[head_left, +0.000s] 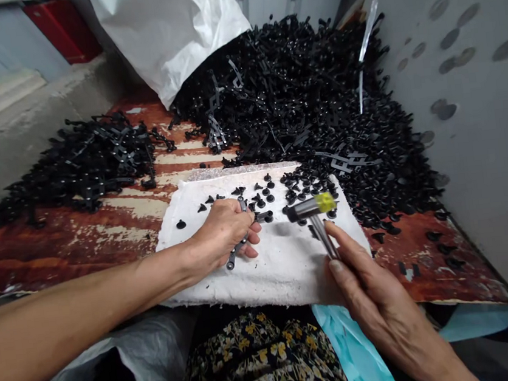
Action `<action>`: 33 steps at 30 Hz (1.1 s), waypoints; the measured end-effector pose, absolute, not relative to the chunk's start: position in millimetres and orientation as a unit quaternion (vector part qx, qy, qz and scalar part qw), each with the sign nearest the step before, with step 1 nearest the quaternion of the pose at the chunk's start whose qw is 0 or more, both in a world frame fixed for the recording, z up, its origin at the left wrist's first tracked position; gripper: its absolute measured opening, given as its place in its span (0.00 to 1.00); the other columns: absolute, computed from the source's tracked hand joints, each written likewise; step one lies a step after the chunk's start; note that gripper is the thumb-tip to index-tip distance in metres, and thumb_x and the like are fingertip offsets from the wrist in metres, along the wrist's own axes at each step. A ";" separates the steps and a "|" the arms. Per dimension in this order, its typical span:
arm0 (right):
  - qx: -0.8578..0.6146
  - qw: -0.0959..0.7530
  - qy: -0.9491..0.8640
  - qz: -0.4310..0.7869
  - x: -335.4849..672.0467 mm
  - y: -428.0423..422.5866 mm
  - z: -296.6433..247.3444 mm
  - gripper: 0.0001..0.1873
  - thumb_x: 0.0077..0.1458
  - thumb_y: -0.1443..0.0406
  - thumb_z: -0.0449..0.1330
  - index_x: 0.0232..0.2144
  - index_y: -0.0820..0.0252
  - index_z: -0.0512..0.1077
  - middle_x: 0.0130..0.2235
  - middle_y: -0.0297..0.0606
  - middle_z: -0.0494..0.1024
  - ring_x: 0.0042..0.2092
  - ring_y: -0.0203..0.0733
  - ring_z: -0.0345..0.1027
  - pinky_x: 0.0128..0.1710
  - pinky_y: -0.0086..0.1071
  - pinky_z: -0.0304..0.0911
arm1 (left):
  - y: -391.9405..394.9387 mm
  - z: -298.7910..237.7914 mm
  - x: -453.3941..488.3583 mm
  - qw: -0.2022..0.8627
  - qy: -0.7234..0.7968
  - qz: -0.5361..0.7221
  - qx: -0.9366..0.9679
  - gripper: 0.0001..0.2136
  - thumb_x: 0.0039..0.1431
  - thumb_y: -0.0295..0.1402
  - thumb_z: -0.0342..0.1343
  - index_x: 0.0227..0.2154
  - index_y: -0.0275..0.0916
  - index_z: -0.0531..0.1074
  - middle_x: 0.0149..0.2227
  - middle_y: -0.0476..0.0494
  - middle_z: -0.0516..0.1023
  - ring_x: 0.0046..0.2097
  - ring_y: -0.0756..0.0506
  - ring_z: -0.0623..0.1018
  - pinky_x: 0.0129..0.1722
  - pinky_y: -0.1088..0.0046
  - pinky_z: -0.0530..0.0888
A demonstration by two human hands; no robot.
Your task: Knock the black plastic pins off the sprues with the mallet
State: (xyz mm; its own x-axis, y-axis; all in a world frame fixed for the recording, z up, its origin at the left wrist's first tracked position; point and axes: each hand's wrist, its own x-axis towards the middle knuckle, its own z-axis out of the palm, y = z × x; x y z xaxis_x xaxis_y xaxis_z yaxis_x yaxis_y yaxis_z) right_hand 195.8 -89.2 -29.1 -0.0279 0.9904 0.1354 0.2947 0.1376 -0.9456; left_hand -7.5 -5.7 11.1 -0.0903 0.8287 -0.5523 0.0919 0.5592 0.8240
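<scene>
My left hand (pixel 230 227) is closed around a dark jointed plastic linkage (pixel 231 261), whose arms stick out past the fingers over a white cloth pad (pixel 273 274). In my right hand (pixel 367 275) is a small mallet (pixel 309 209) with a metal handle, one black face and one yellow face. Its head is raised to the right of the linkage, apart from it and slightly blurred. Several small black round-headed pegs (pixel 261 202) lie scattered on the pad's far half. Part of the linkage is hidden inside my left fingers.
A large heap of black plastic parts (pixel 315 85) covers the back right of the worn red-brown table (pixel 134 228). At the left lies a smaller pile of black linkages (pixel 94 160). A white sack (pixel 171 28) hangs behind, and a spotted grey panel (pixel 471 129) borders the right.
</scene>
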 end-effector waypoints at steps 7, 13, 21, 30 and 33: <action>-0.437 0.416 -0.763 0.234 182.6 -72.0 -4.5 0.36 0.57 0.76 0.52 0.65 0.46 0.58 0.43 0.42 0.80 0.37 0.45 0.75 0.39 0.41 0.74 | -5.4 4.4 -13.5 0.591 0.639 0.335 0.362 0.12 0.53 0.23 0.57 0.19 0.39 0.62 0.21 0.45 0.72 0.17 0.50 0.70 0.14 0.74 0.70; -0.468 0.395 -0.728 0.307 182.4 -66.5 -9.8 0.31 0.52 0.73 0.58 0.58 0.47 0.71 0.32 0.39 0.77 0.29 0.43 0.69 0.34 0.41 0.73 | -5.6 3.8 -15.1 0.595 0.632 0.325 0.376 0.10 0.55 0.23 0.54 0.20 0.37 0.64 0.21 0.46 0.72 0.18 0.51 0.70 0.14 0.75 0.71; -0.445 0.295 -0.828 0.171 183.9 -63.4 -14.4 0.36 0.56 0.76 0.48 0.66 0.52 0.57 0.33 0.39 0.72 0.24 0.38 0.63 0.23 0.31 0.68 | -3.6 5.2 -12.4 0.599 0.653 0.291 0.362 0.10 0.58 0.23 0.50 0.22 0.37 0.62 0.21 0.50 0.70 0.17 0.53 0.69 0.13 0.76 0.70; -0.446 0.262 -0.848 0.114 186.8 -67.0 -16.7 0.40 0.58 0.77 0.46 0.70 0.51 0.43 0.34 0.39 0.72 0.23 0.37 0.64 0.22 0.31 0.67 | -0.5 0.2 -12.3 0.615 0.645 0.283 0.356 0.10 0.59 0.23 0.49 0.23 0.37 0.61 0.23 0.48 0.71 0.19 0.53 0.69 0.14 0.76 0.70; -0.445 0.269 -0.846 0.120 187.2 -66.5 -17.7 0.39 0.59 0.76 0.46 0.70 0.52 0.43 0.35 0.40 0.73 0.23 0.38 0.66 0.23 0.32 0.69 | -0.1 -1.6 -14.2 0.620 0.633 0.281 0.367 0.09 0.60 0.24 0.49 0.24 0.37 0.62 0.24 0.48 0.72 0.20 0.53 0.70 0.15 0.76 0.71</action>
